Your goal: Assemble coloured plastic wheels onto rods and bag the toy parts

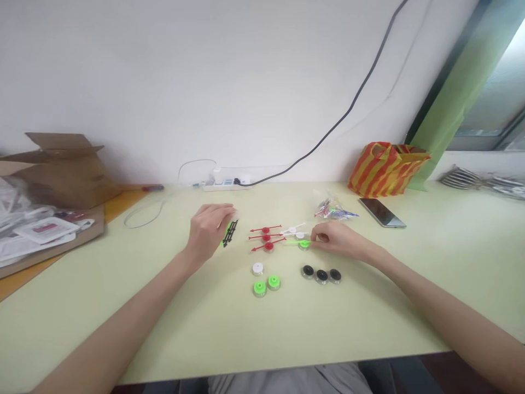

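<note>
My right hand point(338, 239) pinches the end of a green arrow spinner point(304, 244), whose arrow points left over a round clear base. My left hand point(210, 230) has its fingers curled together above several black arrows point(231, 233); a bit of green shows beside them. Something pale and blurred is at its fingertips, and I cannot make out what. Between the hands lie red arrow spinners point(266, 238) and white arrow spinners point(292, 231). Nearer me are a white round base point(257, 268), two green bases point(267, 285) and three black bases point(322, 276).
A clear bag of coloured parts point(333, 209) lies behind my right hand, near a phone point(381, 212) and a striped bag point(385, 169). A power strip point(225, 183) with cables sits by the wall. An open cardboard box point(65, 169) and packets point(49, 230) are at left.
</note>
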Demonstrator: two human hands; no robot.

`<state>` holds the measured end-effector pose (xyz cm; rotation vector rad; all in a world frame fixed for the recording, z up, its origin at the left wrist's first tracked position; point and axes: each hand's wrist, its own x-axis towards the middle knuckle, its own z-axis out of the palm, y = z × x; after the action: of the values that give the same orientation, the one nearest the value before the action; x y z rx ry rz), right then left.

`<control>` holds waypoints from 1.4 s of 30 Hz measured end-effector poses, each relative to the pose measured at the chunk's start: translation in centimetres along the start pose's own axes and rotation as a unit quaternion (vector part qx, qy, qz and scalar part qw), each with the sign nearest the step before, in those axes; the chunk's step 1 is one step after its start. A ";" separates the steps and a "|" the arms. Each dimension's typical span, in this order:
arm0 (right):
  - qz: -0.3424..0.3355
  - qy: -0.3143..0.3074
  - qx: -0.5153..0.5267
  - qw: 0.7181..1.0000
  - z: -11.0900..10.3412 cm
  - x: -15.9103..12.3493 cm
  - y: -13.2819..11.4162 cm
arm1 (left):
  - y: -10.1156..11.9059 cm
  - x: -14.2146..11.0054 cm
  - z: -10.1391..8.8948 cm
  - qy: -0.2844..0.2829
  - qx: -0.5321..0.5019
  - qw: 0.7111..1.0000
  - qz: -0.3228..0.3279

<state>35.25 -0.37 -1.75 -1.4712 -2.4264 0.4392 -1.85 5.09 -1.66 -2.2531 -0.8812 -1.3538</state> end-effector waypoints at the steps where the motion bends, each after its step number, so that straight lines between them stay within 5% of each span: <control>1: 0.000 0.002 0.008 1.000 0.0 0.0 0.0 | 0.0 0.0 0.1 0.002 -0.004 1.000 -0.004; 7: -0.027 0.034 0.092 0.995 -0.4 -0.5 0.6 | 0.3 0.1 0.0 0.004 -0.030 0.997 -0.074; 11: -0.045 0.099 0.136 0.985 -1.3 -0.6 0.1 | 1.4 1.0 -0.7 0.013 -0.073 0.982 -0.176; 18: -0.186 0.187 0.004 0.965 -7.7 2.7 -7.4 | 2.4 2.2 -1.5 -0.112 -0.358 0.855 -0.357; 22: -0.205 0.198 -0.083 0.955 -10.9 5.1 -12.5 | 1.9 2.3 -1.8 -0.086 -0.343 0.864 -0.357; 25: -0.205 0.226 -0.088 0.948 -11.1 6.5 -14.4 | 1.8 2.7 -2.3 -0.060 -0.325 0.879 -0.344; 36: -0.186 0.193 -0.120 0.956 -9.7 7.6 -13.8 | 1.6 2.3 -2.0 -0.137 -0.416 0.828 -0.351; 42: -0.170 0.199 -0.157 0.952 -9.9 7.6 -13.5 | 1.3 1.6 -1.3 -0.134 -0.433 0.814 -0.364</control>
<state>24.68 1.63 13.16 -1.0732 -2.4099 -0.3042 -1.26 3.85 0.43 -2.9812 -1.5879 -2.1309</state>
